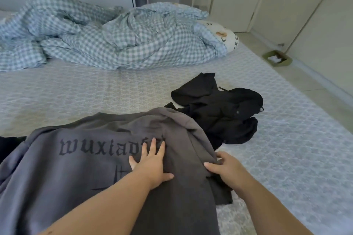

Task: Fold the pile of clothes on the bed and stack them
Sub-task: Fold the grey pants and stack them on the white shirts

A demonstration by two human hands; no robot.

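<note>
A grey sweatshirt (80, 158) with dark gothic lettering lies spread across the near part of the bed (95, 91), its right side folded over toward the middle. The left hand (150, 166) presses flat on it just right of the lettering, fingers straight and slightly spread. The right hand (227, 170) grips the folded edge of the sweatshirt at its right side, fingers curled round the cloth and thumb on top. Just beyond that fold, touching the sweatshirt, a heap of black clothes (219, 108) sits crumpled on the patterned mattress cover. A rumpled blue-and-white checked duvet (107, 38) lies well apart at the far end, with a floral pillow (227, 34) at its right edge.
</note>
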